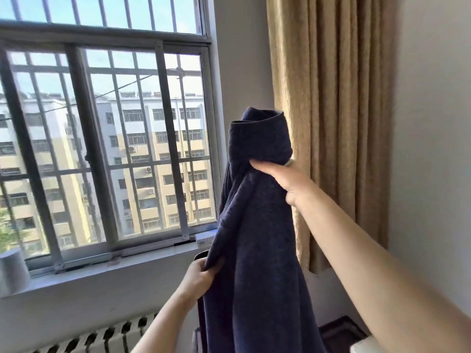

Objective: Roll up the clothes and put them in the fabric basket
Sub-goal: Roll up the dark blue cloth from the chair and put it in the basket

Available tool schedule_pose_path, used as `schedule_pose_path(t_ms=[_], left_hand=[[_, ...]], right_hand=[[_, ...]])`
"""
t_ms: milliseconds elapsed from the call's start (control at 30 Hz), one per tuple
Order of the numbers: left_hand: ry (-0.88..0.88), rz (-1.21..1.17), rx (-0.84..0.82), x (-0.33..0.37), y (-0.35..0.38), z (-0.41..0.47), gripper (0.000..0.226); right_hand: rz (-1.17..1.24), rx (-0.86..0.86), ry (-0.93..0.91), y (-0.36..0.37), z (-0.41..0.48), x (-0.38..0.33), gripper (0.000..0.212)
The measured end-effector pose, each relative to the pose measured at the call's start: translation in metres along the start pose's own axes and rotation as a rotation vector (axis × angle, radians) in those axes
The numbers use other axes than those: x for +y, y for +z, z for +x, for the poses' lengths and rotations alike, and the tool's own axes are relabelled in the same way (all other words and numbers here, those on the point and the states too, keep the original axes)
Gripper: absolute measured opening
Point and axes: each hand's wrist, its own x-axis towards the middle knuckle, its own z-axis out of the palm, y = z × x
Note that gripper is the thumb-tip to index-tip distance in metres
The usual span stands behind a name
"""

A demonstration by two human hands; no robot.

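A dark navy knitted garment hangs in the air in front of me, its collar or neck end uppermost. My right hand grips it just below that top, raised high. Lower down, my left hand pinches the garment's left edge between thumb and fingers. The cloth falls past the bottom of the view. No fabric basket is in view.
A barred window and its sill fill the left side. A tan curtain hangs behind the garment at right. A white radiator runs below the sill. A grey cylinder stands on the sill's left end.
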Motion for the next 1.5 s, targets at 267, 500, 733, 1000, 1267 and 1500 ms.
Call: schedule_pose_path(t_ms=[267, 500, 733, 1000, 1267, 1500], left_hand=[[-0.017, 0.042, 0.419, 0.047, -0.029, 0.037, 0.046], [-0.251, -0.634, 0.338, 0.109, -0.007, 0.043, 0.02], [0.146, -0.734, -0.284, 0.122, -0.002, 0.018, 0.075], [0.334, -0.361, 0.242, 0.101, -0.005, 0.017, 0.025], [0.074, -0.751, 0.335, 0.123, -0.014, 0.019, 0.009], [-0.095, -0.933, 0.284, 0.143, -0.002, 0.034, 0.05]], right_hand=[[-0.688, 0.328, -0.029, -0.049, 0.002, 0.011, 0.082], [-0.217, 0.027, 0.132, -0.024, -0.005, 0.011, 0.034], [0.159, -0.105, 0.181, 0.021, -0.01, 0.008, 0.039], [0.275, -0.325, 0.126, 0.05, -0.017, 0.021, 0.006], [-0.162, -0.385, 0.244, 0.004, -0.019, 0.096, 0.101], [-0.408, -0.542, 0.267, -0.004, -0.036, 0.126, 0.145]])
